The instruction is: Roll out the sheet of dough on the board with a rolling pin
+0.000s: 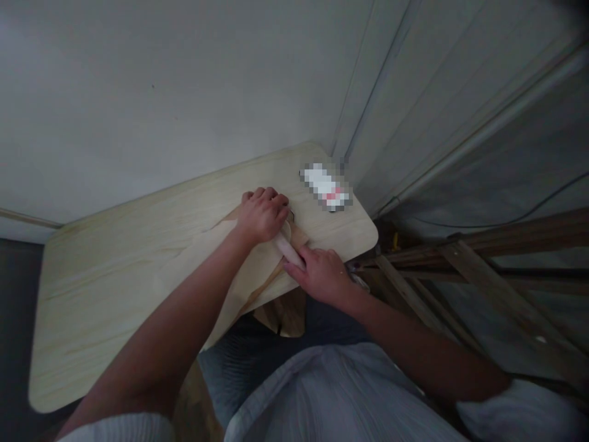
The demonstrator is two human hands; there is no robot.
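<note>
A pale, rounded roll (291, 250), which looks like a roll of tape, lies between my two hands above the table. My right hand (324, 273) grips its near end, with the thumb and fingers closed round it. At its far end, my left hand (263, 215) presses down with curled fingers; a small dark edge shows beside the fingertips, too hidden to name. Beneath both hands is a pale sheet (248, 264) with brown strips (267, 281) along its edges. A brown flap (299, 234) sticks out just beyond the roll.
The light wooden table (115, 264) stands against a white wall (184, 92). A blurred-out phone-like object (326, 186) lies near its far right corner. To the right are a wooden frame (488, 288) and a dark cable (506, 222). A brown piece (288, 313) shows below the table's front edge.
</note>
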